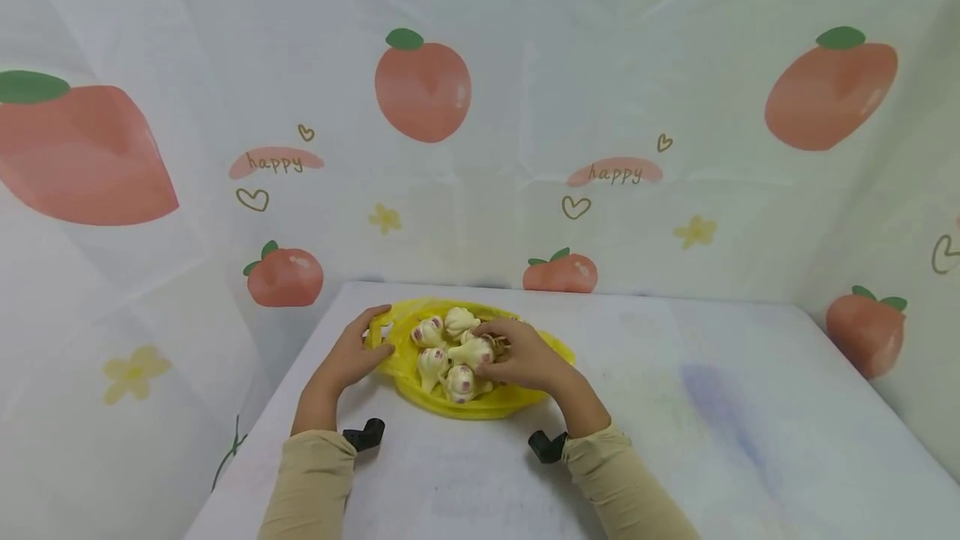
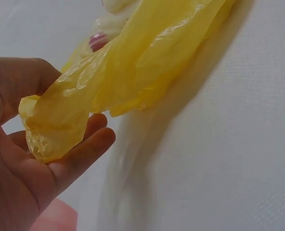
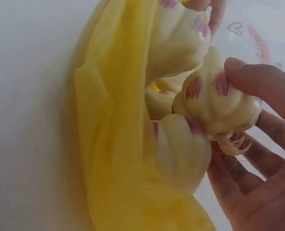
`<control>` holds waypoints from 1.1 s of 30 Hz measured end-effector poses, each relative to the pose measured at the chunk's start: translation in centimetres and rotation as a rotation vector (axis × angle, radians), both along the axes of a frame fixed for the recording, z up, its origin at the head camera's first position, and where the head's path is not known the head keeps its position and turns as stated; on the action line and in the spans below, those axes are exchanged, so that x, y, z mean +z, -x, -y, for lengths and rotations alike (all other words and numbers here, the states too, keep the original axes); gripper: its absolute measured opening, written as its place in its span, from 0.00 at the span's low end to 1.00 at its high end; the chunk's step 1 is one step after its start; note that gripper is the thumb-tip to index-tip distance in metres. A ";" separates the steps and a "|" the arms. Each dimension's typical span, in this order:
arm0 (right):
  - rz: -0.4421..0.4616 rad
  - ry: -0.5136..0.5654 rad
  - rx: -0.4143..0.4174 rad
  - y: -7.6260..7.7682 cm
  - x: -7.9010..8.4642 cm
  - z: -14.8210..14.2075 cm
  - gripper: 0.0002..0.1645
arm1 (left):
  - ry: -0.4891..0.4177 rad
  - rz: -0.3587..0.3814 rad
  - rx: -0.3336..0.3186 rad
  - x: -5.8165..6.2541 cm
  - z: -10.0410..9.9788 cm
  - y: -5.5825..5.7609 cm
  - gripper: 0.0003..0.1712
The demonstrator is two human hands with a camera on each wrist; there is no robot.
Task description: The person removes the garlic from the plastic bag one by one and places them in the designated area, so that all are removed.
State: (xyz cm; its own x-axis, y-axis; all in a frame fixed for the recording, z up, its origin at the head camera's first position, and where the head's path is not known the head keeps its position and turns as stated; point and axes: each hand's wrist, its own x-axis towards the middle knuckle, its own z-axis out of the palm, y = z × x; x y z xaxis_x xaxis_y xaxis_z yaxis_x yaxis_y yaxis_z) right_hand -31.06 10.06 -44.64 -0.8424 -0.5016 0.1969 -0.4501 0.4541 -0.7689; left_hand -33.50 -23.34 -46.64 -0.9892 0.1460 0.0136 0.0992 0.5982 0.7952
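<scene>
A yellow plastic bag (image 1: 450,408) lies spread on the table, with several white garlic bulbs (image 1: 432,365) with purple marks inside its opening. My left hand (image 1: 356,352) holds the bag's left edge; in the left wrist view, a gathered end of the bag (image 2: 60,120) lies between thumb and fingers, and the thumb tip is hidden behind it. At the bag's right side, my right hand (image 1: 528,357) grips one garlic bulb (image 3: 219,98) over the others. The right wrist view shows the thumb on its side, fingers behind it, and its roots toward the palm.
The white table (image 1: 675,407) extends right and in front of the bag. A white cloth backdrop (image 1: 495,215) printed with fruit stands behind and at both sides. Black wrist mounts (image 1: 365,435) sit by both wrists, and a green cord (image 1: 228,450) hangs at the left table edge.
</scene>
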 end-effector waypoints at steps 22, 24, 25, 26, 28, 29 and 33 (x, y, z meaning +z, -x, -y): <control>-0.068 0.025 -0.058 -0.8 1.6 -2.4 0.32 | -0.031 0.072 -0.071 0.6 0.5 -0.9 0.59; -0.074 0.036 -0.073 -0.7 1.7 -3.0 0.32 | -0.033 0.074 -0.071 0.6 0.5 -1.0 0.59; -0.080 0.040 -0.079 -0.7 1.8 -3.4 0.31 | -0.033 0.076 -0.069 0.6 0.5 -1.0 0.60; -0.089 0.044 -0.084 -0.7 1.8 -3.8 0.32 | -0.030 0.078 -0.068 0.6 0.6 -1.0 0.60; -0.095 0.058 -0.099 -0.7 1.8 -4.8 0.32 | -0.023 0.084 -0.065 0.5 0.7 -1.1 0.61; -0.102 0.062 -0.105 -0.7 1.7 -5.4 0.32 | -0.020 0.087 -0.064 0.5 0.7 -1.1 0.62; -0.139 0.083 -0.131 -0.9 1.5 -8.3 0.32 | -0.013 0.080 -0.074 0.6 0.9 -1.0 0.62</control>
State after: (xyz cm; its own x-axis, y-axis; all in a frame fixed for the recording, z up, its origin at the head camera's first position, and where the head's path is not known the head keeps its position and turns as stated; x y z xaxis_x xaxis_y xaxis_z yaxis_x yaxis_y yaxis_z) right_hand -30.21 18.38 -43.13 -0.8611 -0.3671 0.3519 -0.4959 0.4535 -0.7405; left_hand -32.45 -24.21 -46.00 -0.9736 0.2194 -0.0624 0.0791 0.5813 0.8098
